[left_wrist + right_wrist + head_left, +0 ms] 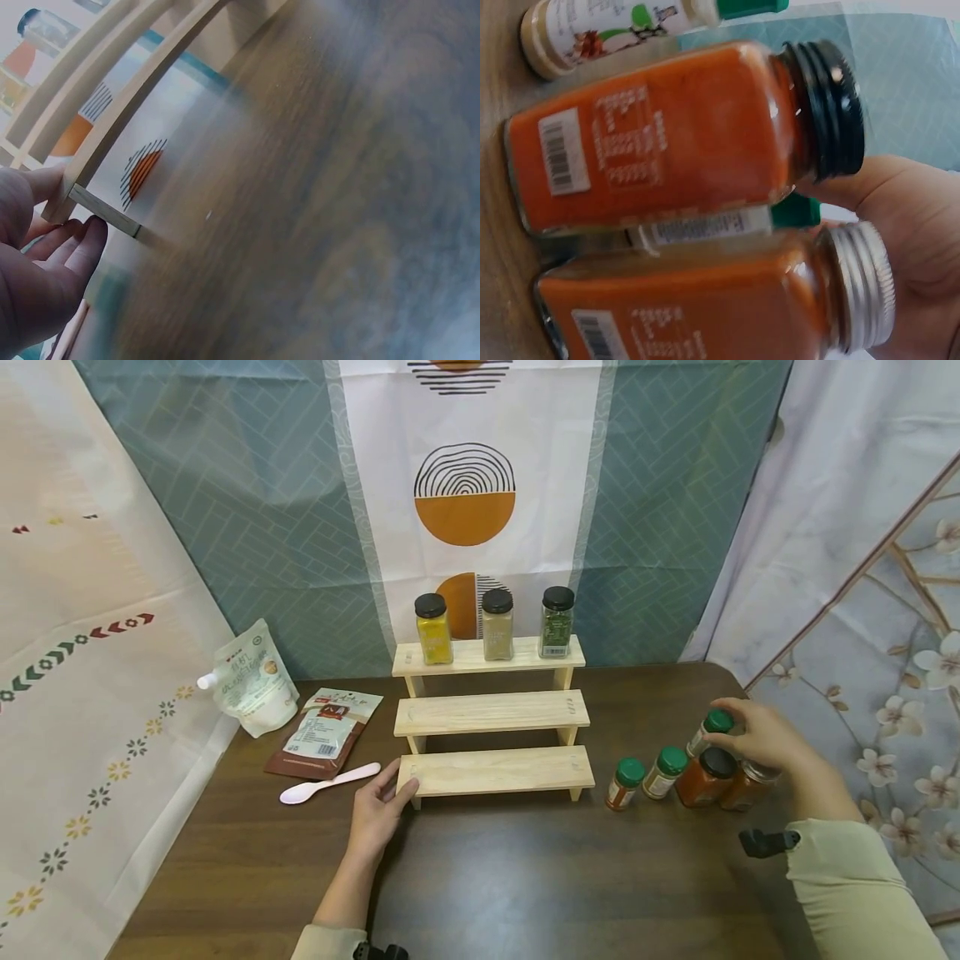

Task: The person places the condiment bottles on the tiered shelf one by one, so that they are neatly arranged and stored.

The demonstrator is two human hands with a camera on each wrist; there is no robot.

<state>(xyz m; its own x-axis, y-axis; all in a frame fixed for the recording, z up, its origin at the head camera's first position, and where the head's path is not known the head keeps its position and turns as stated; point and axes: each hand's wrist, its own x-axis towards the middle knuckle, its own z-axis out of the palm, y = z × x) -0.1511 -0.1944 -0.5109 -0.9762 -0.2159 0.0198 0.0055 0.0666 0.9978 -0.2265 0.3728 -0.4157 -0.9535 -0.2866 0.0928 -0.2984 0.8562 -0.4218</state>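
My left hand (377,814) grips the left end of the lowest step of a three-tier wooden rack (495,772), thumb on top and fingers beneath. At the right, my right hand (768,743) holds a green-capped spice jar (717,722) by its cap, behind the other jars. Nearer me stand a black-capped jar of orange-red powder (652,142) and a silver-capped jar of orange powder (690,300), which partly hide the held jar in the right wrist view. Two more green-capped jars, one left (625,783) and one beside it (665,772), stand toward the rack.
Three black-capped jars, yellow (434,631), beige (498,627) and green (557,625), stand on the top step. Left of the rack lie a brown packet (324,735) and a pale spoon (330,783); a white spouted pouch (255,681) leans against the cloth.
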